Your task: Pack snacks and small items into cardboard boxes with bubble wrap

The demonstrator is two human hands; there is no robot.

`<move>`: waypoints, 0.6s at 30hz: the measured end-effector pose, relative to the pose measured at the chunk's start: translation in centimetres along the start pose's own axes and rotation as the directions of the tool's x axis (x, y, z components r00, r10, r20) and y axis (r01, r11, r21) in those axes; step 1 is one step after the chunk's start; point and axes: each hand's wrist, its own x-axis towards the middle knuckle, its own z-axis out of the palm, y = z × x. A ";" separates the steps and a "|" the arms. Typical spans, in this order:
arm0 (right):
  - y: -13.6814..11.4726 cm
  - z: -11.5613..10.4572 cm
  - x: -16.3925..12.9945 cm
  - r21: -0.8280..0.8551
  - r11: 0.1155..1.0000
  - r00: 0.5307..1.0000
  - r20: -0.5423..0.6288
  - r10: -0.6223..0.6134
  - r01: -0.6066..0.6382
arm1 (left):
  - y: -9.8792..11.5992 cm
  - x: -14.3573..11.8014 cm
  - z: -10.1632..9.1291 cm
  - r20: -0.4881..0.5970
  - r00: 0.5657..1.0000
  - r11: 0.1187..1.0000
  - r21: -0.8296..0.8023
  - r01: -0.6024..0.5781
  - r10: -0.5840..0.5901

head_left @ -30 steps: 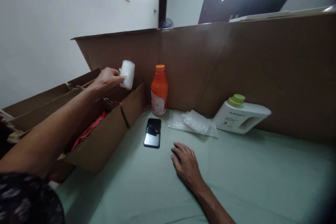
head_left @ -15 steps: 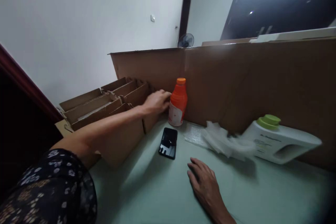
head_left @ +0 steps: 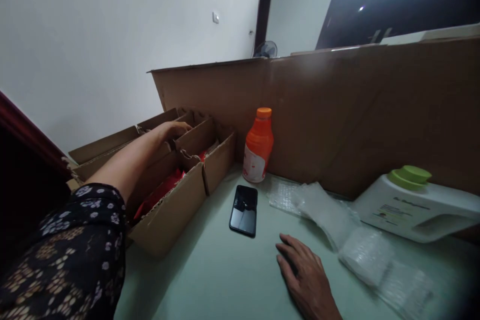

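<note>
My left hand is reaching over the divided cardboard box, its fingers dipping into a rear compartment. The fingertips and anything they touch are hidden by the dividers. Red packages lie in the near compartments. My right hand rests on the table with its fingers spread, holding nothing. Ahead and to the left of it, a black phone lies face up. An orange bottle stands upright behind the phone. Several bubble wrap pieces stretch across the table to the right.
A white jug with a green cap lies on its side at the right. A tall cardboard wall closes off the back of the pale green table. Farther off are a fan and a wall switch.
My left hand has moved left from beside the orange bottle into the cardboard box. The bubble wrap, blurred before, now lies spread toward the front right. My right hand stays on the table.
</note>
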 end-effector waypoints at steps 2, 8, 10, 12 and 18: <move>-0.1 -0.1 0.0 0.000 1.000 1.000 0.005 0.005 -0.005 | -0.4 0.9 -0.2 0.024 1.000 0.999 0.041 0.014 -0.015; -0.2 -0.3 0.0 0.005 1.000 1.000 -0.009 -0.023 0.023 | -0.5 3.1 -0.4 -0.075 0.996 0.991 0.133 -0.029 0.039; -0.2 -0.4 0.0 0.005 1.000 1.000 -0.012 -0.025 0.025 | -0.4 3.4 0.1 -0.057 0.997 0.991 0.123 -0.046 0.053; -0.2 -0.4 0.0 0.003 1.000 0.999 -0.013 -0.029 0.029 | -0.2 3.3 0.7 -0.029 0.998 0.994 0.103 -0.045 0.049; -0.3 -0.4 0.0 0.001 0.998 0.996 -0.066 -0.062 0.062 | -0.6 1.9 -0.1 -0.068 0.998 0.995 0.100 0.010 -0.003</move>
